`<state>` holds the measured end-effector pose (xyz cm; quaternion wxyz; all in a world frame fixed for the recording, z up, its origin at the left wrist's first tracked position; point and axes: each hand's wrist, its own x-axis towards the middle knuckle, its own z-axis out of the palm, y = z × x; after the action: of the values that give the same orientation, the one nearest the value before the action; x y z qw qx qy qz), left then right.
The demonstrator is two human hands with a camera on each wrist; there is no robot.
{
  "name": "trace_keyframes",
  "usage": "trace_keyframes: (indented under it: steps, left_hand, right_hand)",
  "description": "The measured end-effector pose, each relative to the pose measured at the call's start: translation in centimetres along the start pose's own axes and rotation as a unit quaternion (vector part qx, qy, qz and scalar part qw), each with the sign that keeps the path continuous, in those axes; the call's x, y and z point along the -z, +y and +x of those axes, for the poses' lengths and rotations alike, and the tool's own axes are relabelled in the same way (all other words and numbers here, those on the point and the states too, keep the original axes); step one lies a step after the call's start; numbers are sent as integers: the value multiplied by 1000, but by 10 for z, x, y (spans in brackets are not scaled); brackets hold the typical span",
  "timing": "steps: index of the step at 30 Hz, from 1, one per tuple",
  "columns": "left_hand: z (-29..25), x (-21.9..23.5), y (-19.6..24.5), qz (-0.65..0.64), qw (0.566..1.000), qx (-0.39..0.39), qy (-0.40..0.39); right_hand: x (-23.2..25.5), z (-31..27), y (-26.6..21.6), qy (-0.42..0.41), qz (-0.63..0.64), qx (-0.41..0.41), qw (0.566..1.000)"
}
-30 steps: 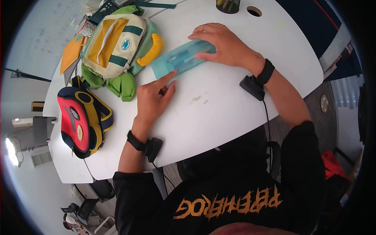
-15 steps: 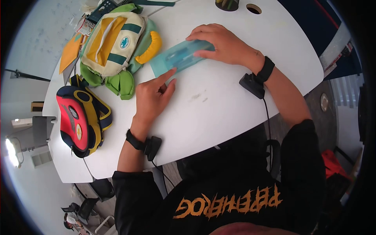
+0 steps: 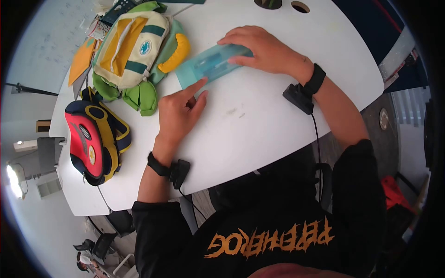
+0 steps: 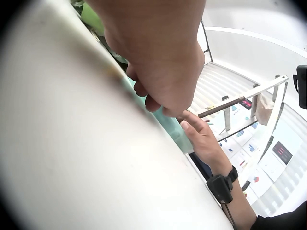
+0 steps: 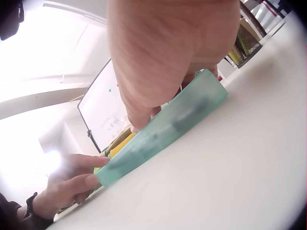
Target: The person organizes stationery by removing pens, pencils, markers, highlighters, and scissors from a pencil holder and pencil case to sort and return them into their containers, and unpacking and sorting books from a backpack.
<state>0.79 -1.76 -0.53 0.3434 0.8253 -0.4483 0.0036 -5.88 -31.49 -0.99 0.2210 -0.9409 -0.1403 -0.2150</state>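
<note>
A translucent teal pencil box (image 3: pixel 213 65) lies flat on the white table, with dark shapes showing through its plastic. My right hand (image 3: pixel 264 51) grips its right end from above, fingers over the far edge and thumb on the nearer part. At the left end, the extended index finger of my left hand (image 3: pixel 178 113) touches the near edge, the thumb held apart and the other fingers folded in. In the right wrist view the box (image 5: pixel 163 132) runs beneath my right palm, and the left fingertips (image 5: pixel 91 179) are at its far end.
A cream, green and yellow bag (image 3: pixel 134 51) lies just beyond the box's left end. Left of my left hand sits a red, navy and yellow backpack (image 3: pixel 90 143). A mesh pen holder (image 3: pixel 268 3) stands at the back, beside a round table hole (image 3: pixel 300 7).
The head view has shifted slightly, moving the bags and box a little left in the picture. Both hands keep the same hold and touch on the box.
</note>
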Motion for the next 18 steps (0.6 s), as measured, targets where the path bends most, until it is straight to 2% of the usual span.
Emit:
trace_keyframes:
  steps: [6, 10, 12, 16, 18]
  left_hand:
    - [7, 3, 2, 23, 1000, -20, 5]
    - [0, 1, 3, 17, 1000, 2, 1]
    - [5, 3, 2, 9, 1000, -12, 11]
    - [6, -1, 1, 8, 1000, -5, 12]
    - [0, 1, 1, 14, 1000, 2, 17]
  right_hand:
    - [-2, 0, -1, 7, 4, 0, 1000]
    - [-6, -1, 0, 15, 3, 24, 1000]
    - [-2, 0, 2, -17, 0, -7, 1000]
    - [-2, -4, 4, -27, 1, -4, 1000]
    - [-1, -2, 5, 23, -54, 44, 997]
